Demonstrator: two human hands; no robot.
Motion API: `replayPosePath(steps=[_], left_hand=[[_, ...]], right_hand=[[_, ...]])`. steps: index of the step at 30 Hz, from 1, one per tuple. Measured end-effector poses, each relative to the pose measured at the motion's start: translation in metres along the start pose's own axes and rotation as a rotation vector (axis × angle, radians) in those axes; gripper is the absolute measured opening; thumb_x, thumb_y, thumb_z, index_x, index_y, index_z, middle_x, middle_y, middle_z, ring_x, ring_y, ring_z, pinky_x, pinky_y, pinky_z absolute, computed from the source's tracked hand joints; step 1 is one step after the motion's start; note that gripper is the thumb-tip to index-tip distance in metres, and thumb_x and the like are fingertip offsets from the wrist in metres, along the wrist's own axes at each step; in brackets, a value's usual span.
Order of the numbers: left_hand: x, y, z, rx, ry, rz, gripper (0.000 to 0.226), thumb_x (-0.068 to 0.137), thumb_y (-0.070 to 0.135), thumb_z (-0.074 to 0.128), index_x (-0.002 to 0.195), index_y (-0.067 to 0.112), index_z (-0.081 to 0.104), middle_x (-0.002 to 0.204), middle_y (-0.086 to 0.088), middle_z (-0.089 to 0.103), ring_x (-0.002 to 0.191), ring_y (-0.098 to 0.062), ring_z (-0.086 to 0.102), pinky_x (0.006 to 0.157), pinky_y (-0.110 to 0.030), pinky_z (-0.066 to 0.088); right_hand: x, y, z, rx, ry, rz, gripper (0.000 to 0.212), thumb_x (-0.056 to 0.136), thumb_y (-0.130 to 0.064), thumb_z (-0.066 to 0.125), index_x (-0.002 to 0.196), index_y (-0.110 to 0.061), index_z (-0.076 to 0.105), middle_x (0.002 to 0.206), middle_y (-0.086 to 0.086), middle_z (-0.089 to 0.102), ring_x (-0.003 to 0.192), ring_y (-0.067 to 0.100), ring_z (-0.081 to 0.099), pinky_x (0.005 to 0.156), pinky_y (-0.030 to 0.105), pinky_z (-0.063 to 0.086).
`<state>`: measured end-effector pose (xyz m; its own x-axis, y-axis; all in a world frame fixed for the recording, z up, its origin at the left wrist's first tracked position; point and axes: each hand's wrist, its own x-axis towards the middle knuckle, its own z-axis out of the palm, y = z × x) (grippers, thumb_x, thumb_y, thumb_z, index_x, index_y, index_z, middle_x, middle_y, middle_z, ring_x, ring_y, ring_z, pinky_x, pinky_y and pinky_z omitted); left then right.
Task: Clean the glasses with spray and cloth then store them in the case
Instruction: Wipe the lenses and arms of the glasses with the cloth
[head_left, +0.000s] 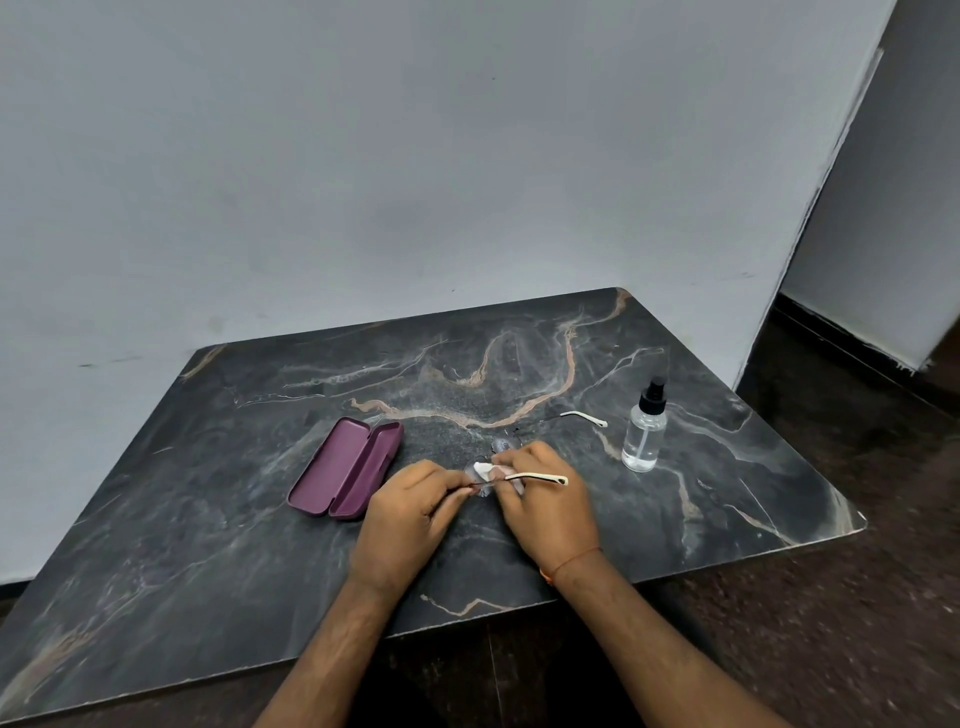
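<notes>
Thin-framed glasses (501, 447) with white temple tips are held over the middle of the dark marble table (260, 545). My left hand (410, 514) pinches the frame at its near hinge. My right hand (545, 493) grips a small white cloth (483, 470) and presses it against a lens. One temple arm (540, 477) lies across my right hand's fingers; the other (584, 417) points toward the back right. The purple case (345, 467) lies open to the left of my hands. A clear spray bottle (644, 428) with a black nozzle stands upright to the right.
A grey wall stands right behind the table. The table's right and near edges drop to a dark speckled floor (857, 597).
</notes>
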<state>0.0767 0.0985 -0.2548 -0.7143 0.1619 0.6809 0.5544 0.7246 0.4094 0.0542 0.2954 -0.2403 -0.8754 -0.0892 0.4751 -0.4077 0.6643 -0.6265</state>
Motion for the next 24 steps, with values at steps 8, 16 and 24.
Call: replayPosePath(steps=[8, 16, 24], left_hand=[[0.0004, 0.001, 0.0034, 0.065, -0.029, 0.069, 0.023, 0.105, 0.033, 0.068, 0.105, 0.015, 0.081, 0.097, 0.007, 0.074, 0.087, -0.01, 0.069, 0.086, -0.022, 0.055], [0.0, 0.0016, 0.0003, 0.056, -0.006, 0.026, 0.02, 0.105, 0.031, 0.068, 0.107, 0.015, 0.081, 0.099, 0.008, 0.073, 0.089, -0.008, 0.07, 0.088, -0.019, 0.054], [0.0017, 0.0035, 0.001, 0.073, -0.003, 0.052, 0.023, 0.105, 0.032, 0.068, 0.106, 0.013, 0.082, 0.098, 0.006, 0.074, 0.088, -0.011, 0.07, 0.087, -0.024, 0.057]], right_hand=[[0.0017, -0.0015, -0.0012, 0.084, -0.011, 0.052, 0.013, 0.1, -0.034, 0.074, 0.098, -0.024, 0.082, 0.096, -0.008, 0.069, 0.083, 0.01, 0.067, 0.077, 0.024, 0.052], [0.0026, 0.0021, -0.0015, 0.102, -0.077, 0.029, 0.01, 0.096, -0.034, 0.078, 0.093, -0.026, 0.083, 0.09, -0.01, 0.068, 0.08, 0.006, 0.065, 0.075, 0.025, 0.052], [0.0062, 0.0031, 0.0001, 0.074, -0.089, 0.063, 0.012, 0.097, -0.04, 0.075, 0.105, -0.036, 0.083, 0.098, -0.011, 0.069, 0.088, 0.008, 0.07, 0.078, 0.03, 0.055]])
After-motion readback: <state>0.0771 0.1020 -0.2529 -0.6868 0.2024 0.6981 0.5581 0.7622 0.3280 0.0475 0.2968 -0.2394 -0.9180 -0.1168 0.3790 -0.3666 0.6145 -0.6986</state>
